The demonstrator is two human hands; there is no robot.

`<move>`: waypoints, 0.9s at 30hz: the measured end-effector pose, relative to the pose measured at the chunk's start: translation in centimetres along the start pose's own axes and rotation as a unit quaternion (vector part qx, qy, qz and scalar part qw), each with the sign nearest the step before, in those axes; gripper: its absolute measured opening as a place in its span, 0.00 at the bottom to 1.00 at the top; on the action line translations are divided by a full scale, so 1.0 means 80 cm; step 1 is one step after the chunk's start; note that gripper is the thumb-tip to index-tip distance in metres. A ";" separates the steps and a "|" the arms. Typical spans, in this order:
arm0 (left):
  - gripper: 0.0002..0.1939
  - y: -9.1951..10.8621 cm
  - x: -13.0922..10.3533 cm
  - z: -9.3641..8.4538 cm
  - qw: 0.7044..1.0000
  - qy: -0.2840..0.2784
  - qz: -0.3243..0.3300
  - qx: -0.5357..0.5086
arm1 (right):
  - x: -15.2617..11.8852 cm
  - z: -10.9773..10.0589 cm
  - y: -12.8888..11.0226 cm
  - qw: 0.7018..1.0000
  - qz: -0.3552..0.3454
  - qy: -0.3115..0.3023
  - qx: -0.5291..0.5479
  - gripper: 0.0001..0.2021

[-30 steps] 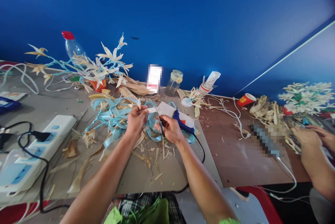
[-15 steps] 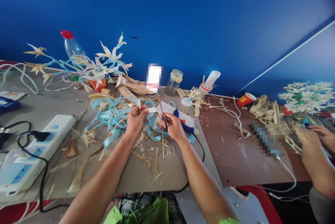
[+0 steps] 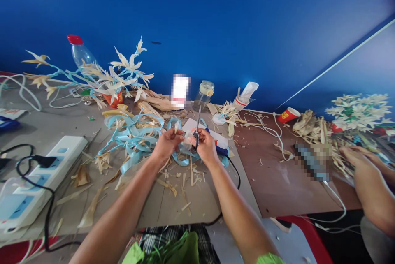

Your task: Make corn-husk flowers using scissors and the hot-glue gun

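My left hand [image 3: 167,145] is closed, pinching a small pale dried-husk flower bud [image 3: 176,126] at its fingertips. My right hand [image 3: 206,145] is wrapped around black-handled scissors [image 3: 198,121], whose blades point up and away from me. A whitish, see-through strip [image 3: 187,140] shows between the two hands; which fingers grip it is unclear. Just behind and right of my right hand lies a blue glue gun [image 3: 221,150], partly on a white sheet [image 3: 189,125]. Light-blue ribbon [image 3: 132,126] lies in loops left of my left hand.
A white power strip [image 3: 66,155] with black plugs lies at left. Husk flowers on blue stems [image 3: 129,66] stand in a red cup [image 3: 114,100]. Behind are a glass jar [image 3: 203,95] and another red cup [image 3: 288,114]. At right, another person's hands [image 3: 354,155] work near husk scraps.
My left hand has moved right, closer to my right hand. The scissors have turned from leaning left to nearly upright, and the pale strip between the hands has shifted.
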State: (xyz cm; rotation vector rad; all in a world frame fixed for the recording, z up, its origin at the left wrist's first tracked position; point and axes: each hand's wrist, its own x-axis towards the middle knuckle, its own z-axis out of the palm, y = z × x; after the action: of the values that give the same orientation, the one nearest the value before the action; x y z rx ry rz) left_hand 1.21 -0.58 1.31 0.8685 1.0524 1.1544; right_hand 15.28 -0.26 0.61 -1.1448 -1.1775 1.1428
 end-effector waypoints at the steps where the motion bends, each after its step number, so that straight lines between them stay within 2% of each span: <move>1: 0.16 0.001 0.000 -0.001 1.000 0.004 0.003 -0.014 | 0.001 -0.001 0.001 1.000 -0.004 0.022 0.006 0.17; 6: 0.17 0.000 -0.001 0.001 0.996 0.016 -0.026 -0.085 | 0.007 -0.001 0.010 0.984 -0.050 0.169 0.033 0.18; 10: 0.16 -0.001 -0.003 0.002 0.992 0.004 -0.048 -0.115 | 0.002 0.003 0.010 0.976 -0.083 0.199 0.012 0.18; 15: 0.15 0.007 0.003 -0.009 0.977 0.107 0.012 -0.186 | 0.005 -0.007 0.006 0.959 -0.109 0.261 0.014 0.18; 17: 0.15 0.008 0.004 -0.011 0.971 0.121 0.031 -0.204 | 0.008 -0.012 0.006 0.951 -0.116 0.286 0.014 0.18; 21: 0.16 0.005 0.000 -0.005 0.976 0.102 0.005 -0.195 | 0.004 -0.009 0.005 0.950 -0.140 0.277 -0.040 0.17; 24: 0.17 0.001 -0.005 0.004 0.983 0.054 -0.027 -0.176 | -0.005 0.002 0.006 0.953 -0.156 0.248 -0.084 0.17; 27: 0.17 -0.003 -0.007 0.012 0.986 0.015 -0.025 -0.167 | -0.015 0.013 0.010 0.962 -0.155 0.204 -0.098 0.16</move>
State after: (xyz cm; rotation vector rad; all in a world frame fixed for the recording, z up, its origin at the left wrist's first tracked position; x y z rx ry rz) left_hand 2.15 -1.23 1.46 0.5594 0.8661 1.2605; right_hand 14.15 -1.36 -0.25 -1.2216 -1.1084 0.5271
